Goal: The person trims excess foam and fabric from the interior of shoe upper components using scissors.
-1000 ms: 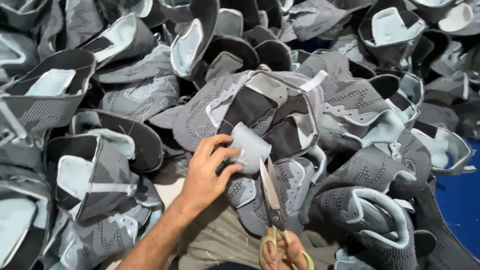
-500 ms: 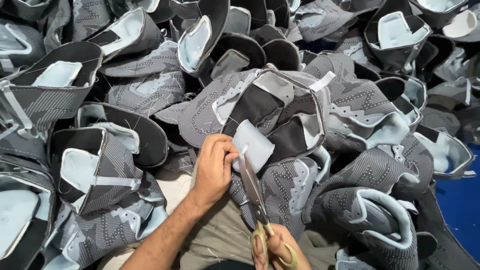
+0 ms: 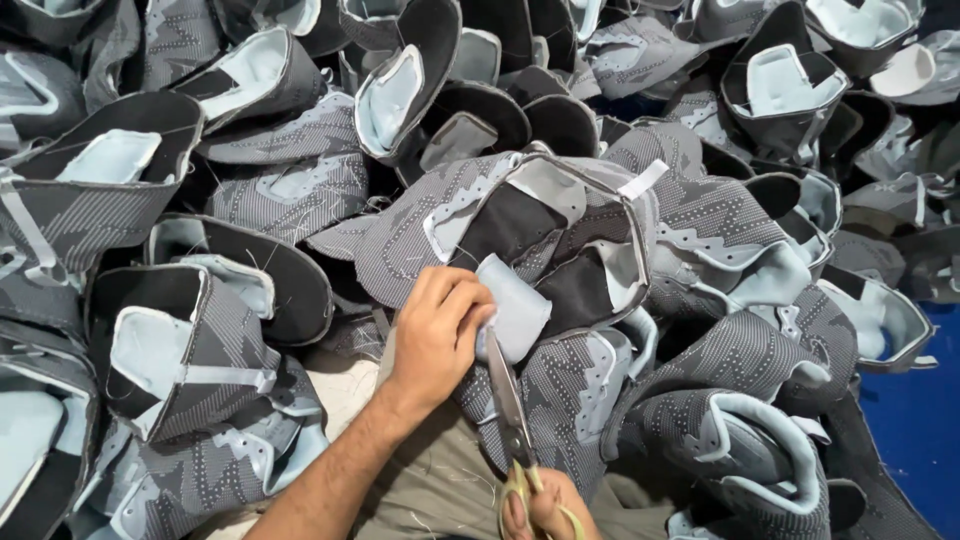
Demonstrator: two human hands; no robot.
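While our left hand (image 3: 435,335) pinches the pale blue tongue flap (image 3: 512,310) of the grey shoe upper (image 3: 560,250), its grip is clamped on that flap so the edge stays taut for cutting; our right hand (image 3: 545,505) is closed through the yellow handles of the scissors (image 3: 508,395), blades nearly together just below the left grip. Heaped uppers (image 3: 200,330) crowd every side of the grip, and a blue floor patch (image 3: 915,420) shows far right

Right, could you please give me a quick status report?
Left hand pinching the pale-blue tongue flap of a grey knit shoe upper. Right hand holding scissors, blades at flap. More uppers piled around.
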